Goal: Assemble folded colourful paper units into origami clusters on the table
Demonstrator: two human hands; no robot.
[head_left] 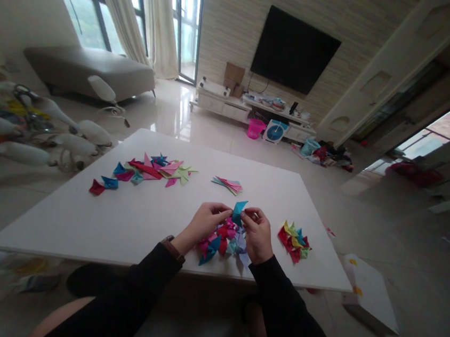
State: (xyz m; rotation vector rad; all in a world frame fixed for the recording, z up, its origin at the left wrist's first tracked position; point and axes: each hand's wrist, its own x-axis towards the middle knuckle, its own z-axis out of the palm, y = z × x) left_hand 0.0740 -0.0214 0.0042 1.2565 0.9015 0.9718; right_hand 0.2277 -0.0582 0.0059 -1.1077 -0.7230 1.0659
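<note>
Between my two hands I hold a blue folded paper piece (pixel 238 212), raised above the table near its front edge. My left hand (pixel 208 221) pinches its left side with thumb and finger. On the other side, my right hand (pixel 257 233) grips the paper's right edge. Right below lies a pile of folded paper pieces (pixel 223 242) in pink, red, blue and lilac, partly hidden by my hands. Beyond my hands rests a small fanned stack of flat folded papers (pixel 229 184) in pink and pale green.
The white table (pixel 82 223) also bears a wide cluster of folded papers (pixel 148 169) at the left back and a smaller multicoloured cluster (pixel 294 242) at the right. A white box (pixel 370 294) stands on the floor off the right edge. White lamp arms (pixel 78 142) rise at the left.
</note>
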